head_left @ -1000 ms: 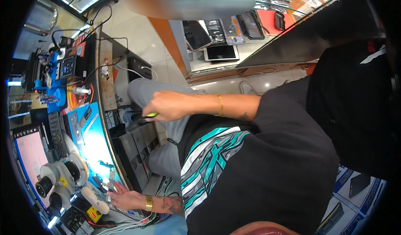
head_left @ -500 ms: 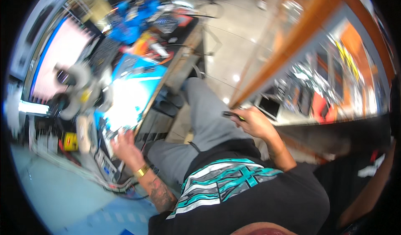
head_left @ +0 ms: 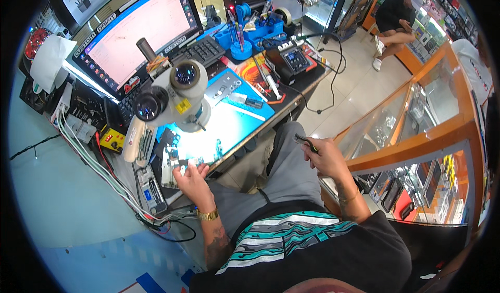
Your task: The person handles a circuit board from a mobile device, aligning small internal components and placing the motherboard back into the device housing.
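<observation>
My left hand [head_left: 195, 181], with a gold bracelet at its wrist, is at the near edge of the bench. Its bent fingertips meet over a small pale piece beside some green circuit board parts [head_left: 217, 148]; the fingers partly hide what they hold. My right hand [head_left: 327, 157] is closed round a short black-and-yellow tool [head_left: 313, 146], held over my right thigh, away from the bench. The tool's dark tip points left, and its exact kind is unclear. A microscope [head_left: 191, 98] with two eyepieces stands over the brightly lit blue mat [head_left: 249, 114].
Behind the microscope are a monitor [head_left: 136, 38] and keyboard [head_left: 204, 53]. A black station with a display [head_left: 291, 59] sits at the bench's far right, its cable hanging over the edge. Glass display cases [head_left: 411, 111] stand to my right. Another person [head_left: 398, 20] sits far off.
My view has swung left and up and is now sharp, showing more of the bench and the seated person. The right hand still holds the tool; the left stays at the bench edge.
</observation>
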### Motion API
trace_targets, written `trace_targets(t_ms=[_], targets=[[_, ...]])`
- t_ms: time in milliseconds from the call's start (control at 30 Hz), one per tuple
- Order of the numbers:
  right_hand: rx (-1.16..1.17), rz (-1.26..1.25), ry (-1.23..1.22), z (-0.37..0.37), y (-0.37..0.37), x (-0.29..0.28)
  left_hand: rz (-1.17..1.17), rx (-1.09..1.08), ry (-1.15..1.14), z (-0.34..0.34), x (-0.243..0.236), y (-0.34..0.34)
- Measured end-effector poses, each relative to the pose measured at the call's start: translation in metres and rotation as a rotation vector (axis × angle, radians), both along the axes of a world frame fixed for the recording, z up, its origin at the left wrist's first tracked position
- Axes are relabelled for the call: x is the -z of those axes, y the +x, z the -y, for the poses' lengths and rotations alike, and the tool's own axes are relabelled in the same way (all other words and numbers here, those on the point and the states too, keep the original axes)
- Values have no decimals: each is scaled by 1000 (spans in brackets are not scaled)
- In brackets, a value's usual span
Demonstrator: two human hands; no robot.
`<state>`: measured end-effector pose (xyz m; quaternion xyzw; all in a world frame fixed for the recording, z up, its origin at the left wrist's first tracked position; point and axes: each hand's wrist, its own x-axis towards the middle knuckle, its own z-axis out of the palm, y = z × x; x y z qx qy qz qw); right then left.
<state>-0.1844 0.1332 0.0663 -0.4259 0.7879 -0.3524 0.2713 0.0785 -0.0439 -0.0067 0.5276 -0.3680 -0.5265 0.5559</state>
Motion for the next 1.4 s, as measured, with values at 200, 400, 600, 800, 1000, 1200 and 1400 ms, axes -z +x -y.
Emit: trace_targets(t_ms=[200, 400, 600, 800, 1000, 1200, 1400], targets=[[199, 185, -385, 50, -17, -3, -2, 38, 8, 2, 3, 3], [160, 225, -353, 57, -4, 9, 10, 121, -14, 2, 0, 4], [234, 202, -210, 41, -16, 5, -14, 60, -4, -1, 1, 6], [189, 29, -339, 34, -27, 15, 3, 41, 3, -1, -13, 4], [189, -136, -315, 7, -19, 50, 179, 84, -26, 10, 4, 17], [58, -224, -122, -30, 13, 65, 196, 140, -184, 2, 10, 11], [67, -241, -141, -72, 38, 78, 115, 218, -188, 9, 13, 13]])
